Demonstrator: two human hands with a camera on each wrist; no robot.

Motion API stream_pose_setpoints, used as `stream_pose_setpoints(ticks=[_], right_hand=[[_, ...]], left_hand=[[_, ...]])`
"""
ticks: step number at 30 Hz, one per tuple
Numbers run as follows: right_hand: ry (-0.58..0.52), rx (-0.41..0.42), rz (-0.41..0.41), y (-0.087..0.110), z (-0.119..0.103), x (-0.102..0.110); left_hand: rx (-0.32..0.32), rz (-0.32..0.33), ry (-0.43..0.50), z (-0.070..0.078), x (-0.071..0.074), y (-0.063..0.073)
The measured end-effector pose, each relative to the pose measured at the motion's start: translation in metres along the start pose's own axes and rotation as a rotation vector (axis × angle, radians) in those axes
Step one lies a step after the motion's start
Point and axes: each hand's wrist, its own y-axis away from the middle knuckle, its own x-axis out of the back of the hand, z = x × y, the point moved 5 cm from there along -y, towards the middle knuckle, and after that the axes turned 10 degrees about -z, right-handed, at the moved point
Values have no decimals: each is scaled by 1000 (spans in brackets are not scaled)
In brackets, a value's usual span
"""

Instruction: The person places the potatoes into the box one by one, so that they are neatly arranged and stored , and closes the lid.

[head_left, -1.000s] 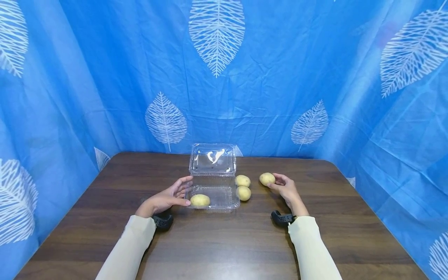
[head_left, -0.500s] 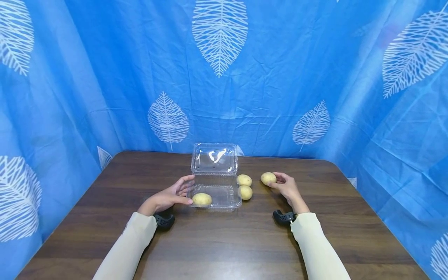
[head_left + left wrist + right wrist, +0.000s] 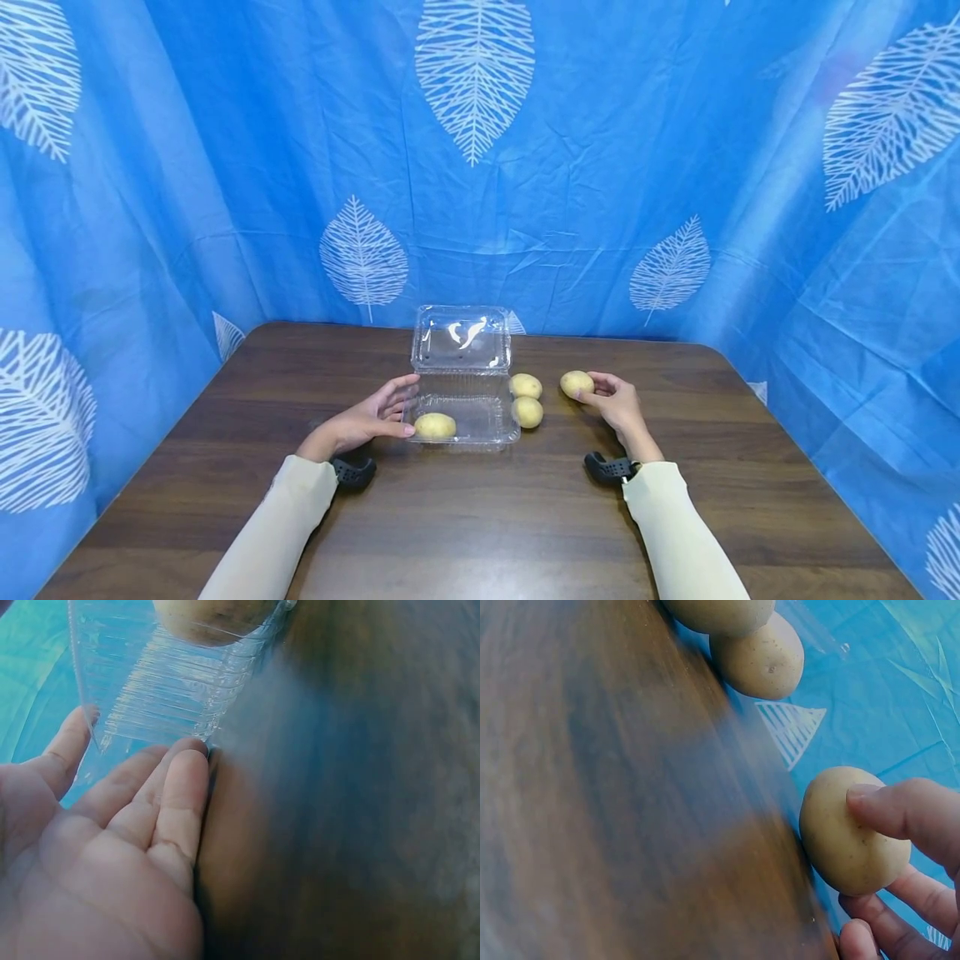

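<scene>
The right hand [image 3: 617, 407] pinches a potato [image 3: 576, 384] between its thumb and fingers, on the far part of the counter [image 3: 480, 525]. Well apart from it, the left hand [image 3: 365, 423] grasps nothing; its fingers, spread and nearly straight, touch the left side of a clear plastic container [image 3: 491, 419] with its lid [image 3: 461, 340] raised. One potato [image 3: 435, 427] lies inside, near the left thumb, and two more potatoes [image 3: 528, 412] sit just beside the container's right side, between the hands

The head camera looks forward and down at the clear container [image 3: 480, 418]; close, tilted wrist cameras look from its left and right; all share the desk [image 3: 480, 517].
</scene>
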Motion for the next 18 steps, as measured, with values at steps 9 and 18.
stream_pose_setpoints(ticks=[9,18], right_hand=[[-21,36,18,2,0,0],[-109,105,19,1,-4,-1]], left_hand=[[-18,12,-16,-1,0,1],[-27,5,-9,-1,0,2]])
